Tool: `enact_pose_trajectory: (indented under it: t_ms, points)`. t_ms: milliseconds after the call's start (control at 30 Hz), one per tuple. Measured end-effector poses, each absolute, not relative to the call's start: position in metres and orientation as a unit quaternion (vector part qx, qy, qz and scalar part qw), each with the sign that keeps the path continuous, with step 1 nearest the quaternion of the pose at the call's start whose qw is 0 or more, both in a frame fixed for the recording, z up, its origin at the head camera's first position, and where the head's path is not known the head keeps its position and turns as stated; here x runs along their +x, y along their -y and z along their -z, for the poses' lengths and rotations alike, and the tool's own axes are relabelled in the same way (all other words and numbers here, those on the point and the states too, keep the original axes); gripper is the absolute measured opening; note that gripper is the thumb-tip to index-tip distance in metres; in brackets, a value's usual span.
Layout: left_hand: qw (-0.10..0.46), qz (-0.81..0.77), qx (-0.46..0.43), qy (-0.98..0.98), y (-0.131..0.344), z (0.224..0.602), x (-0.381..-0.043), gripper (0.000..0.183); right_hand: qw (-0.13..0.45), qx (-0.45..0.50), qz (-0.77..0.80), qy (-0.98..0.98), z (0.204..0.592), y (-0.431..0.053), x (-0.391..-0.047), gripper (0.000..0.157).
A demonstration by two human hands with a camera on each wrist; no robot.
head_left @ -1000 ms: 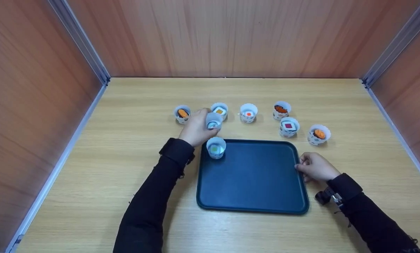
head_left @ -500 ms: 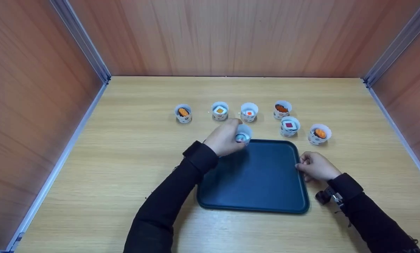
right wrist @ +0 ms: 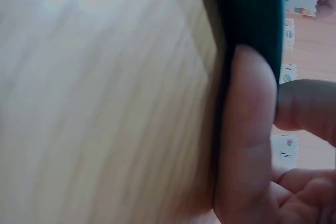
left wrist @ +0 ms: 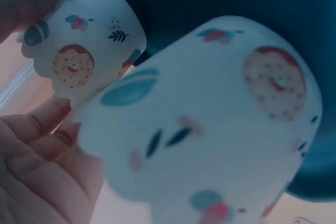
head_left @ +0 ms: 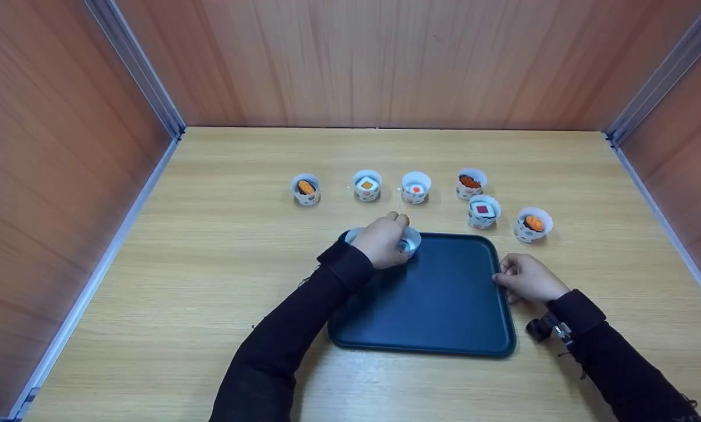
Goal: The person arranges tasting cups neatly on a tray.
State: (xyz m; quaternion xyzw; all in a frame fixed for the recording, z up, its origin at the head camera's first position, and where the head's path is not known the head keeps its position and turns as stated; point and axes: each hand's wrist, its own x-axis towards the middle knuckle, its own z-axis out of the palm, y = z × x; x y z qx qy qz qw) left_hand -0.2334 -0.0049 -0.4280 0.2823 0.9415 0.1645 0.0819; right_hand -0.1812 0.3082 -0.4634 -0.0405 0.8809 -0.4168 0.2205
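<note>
My left hand (head_left: 383, 241) grips a white printed paper baking cup (head_left: 411, 239) over the back part of the dark blue-green tray (head_left: 432, 310). In the left wrist view the thumb lies on one side of this cup (left wrist: 89, 38) and fingers on the other. A second baking cup (head_left: 351, 235) at the tray's back left corner is mostly hidden behind that hand; it looms close in the left wrist view, with a donut print (left wrist: 275, 82). My right hand (head_left: 529, 278) pinches the tray's right rim, as the right wrist view shows with the tray edge (right wrist: 254, 19).
Behind the tray stand several more baking cups: one with an orange topping (head_left: 306, 189), ones with yellow (head_left: 367, 186) and red (head_left: 415, 187) centres. Three others (head_left: 471, 183), (head_left: 483, 211), (head_left: 532, 224) stand at the right. Wooden panels (head_left: 374, 64) wall the table.
My left hand has carried its baking cup right and toward me, from among the cups behind the tray to over the tray's back part. The right hand and tray have stayed put.
</note>
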Motion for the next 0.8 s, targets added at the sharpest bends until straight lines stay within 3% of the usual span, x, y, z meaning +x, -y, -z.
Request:
enact_pose_trajectory:
  t_ms: [367, 667, 800]
  points:
    - [0.061, -0.124, 0.297, -0.945, 0.005, 0.429, -0.232, 0.049, 0.216, -0.048, 0.423, -0.879, 0.462, -0.307, -0.18, 0.015]
    - [0.081, -0.156, 0.275, -0.945, 0.008, 0.418, -0.235, 0.086, 0.225, -0.048, 0.421, -0.877, 0.462, -0.307, -0.181, 0.014]
    - [0.06, -0.19, 0.255, -0.946, 0.016, 0.41, -0.239, 0.086, 0.226, -0.043, 0.416, -0.88, 0.461, -0.307, -0.181, 0.014]
